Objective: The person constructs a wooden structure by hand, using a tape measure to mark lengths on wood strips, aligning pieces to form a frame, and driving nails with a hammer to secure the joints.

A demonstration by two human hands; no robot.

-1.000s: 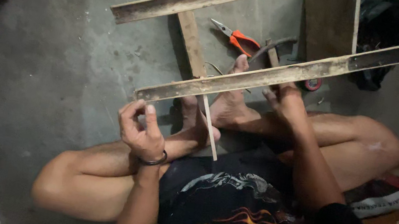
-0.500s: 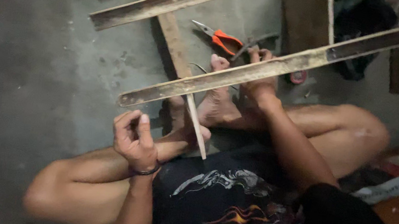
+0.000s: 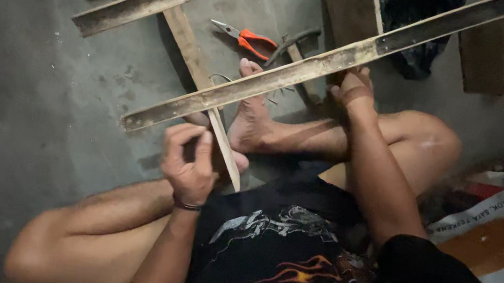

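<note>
Since a moment ago, left hand has slid inward, fingers closed on the thin stick under the long wooden slat. Right hand seems clamped on that slat. One pair of orange pliers and three loose boards lie on the concrete floor.

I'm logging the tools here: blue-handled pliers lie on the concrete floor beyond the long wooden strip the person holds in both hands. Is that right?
Not quite: the pliers have orange handles, not blue, as the head view shows. The rest holds: they lie on the concrete floor beyond the long wooden strip, which the left hand and right hand both hold.
</note>
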